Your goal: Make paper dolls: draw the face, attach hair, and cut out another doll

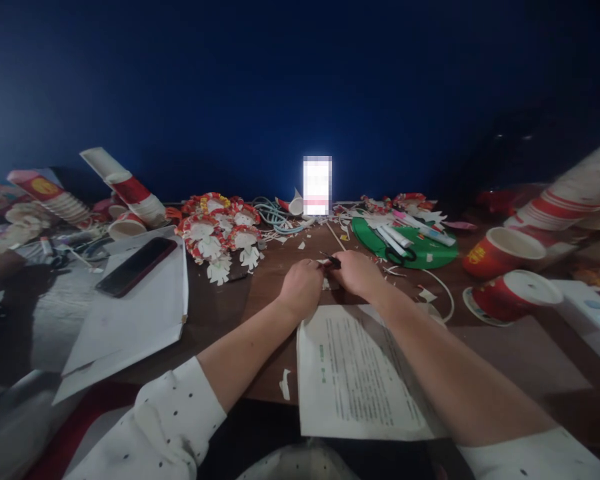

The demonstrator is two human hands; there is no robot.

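My right hand (359,272) grips a small dark tool (333,262) with a thin tip; its exact kind does not show. My left hand (303,288) is closed right beside the tool's tip, and whatever lies between its fingers is hidden. Both hands are low over the brown table (267,303), with white paper scraps around them. Just below the hands lies a printed sheet (355,373), partly covered by my right forearm. Ahead to the left is a heap of red-patterned paper crafts with white cut-out figures (209,245).
A green disc (365,243) carries pens and black-handled scissors (401,255). Red paper cups (490,303) and a long cup stack (570,193) stand right. Leftward, a phone (137,267) lies on a white folder (155,320). A bright, blurred-out screen (317,187) is at the back.
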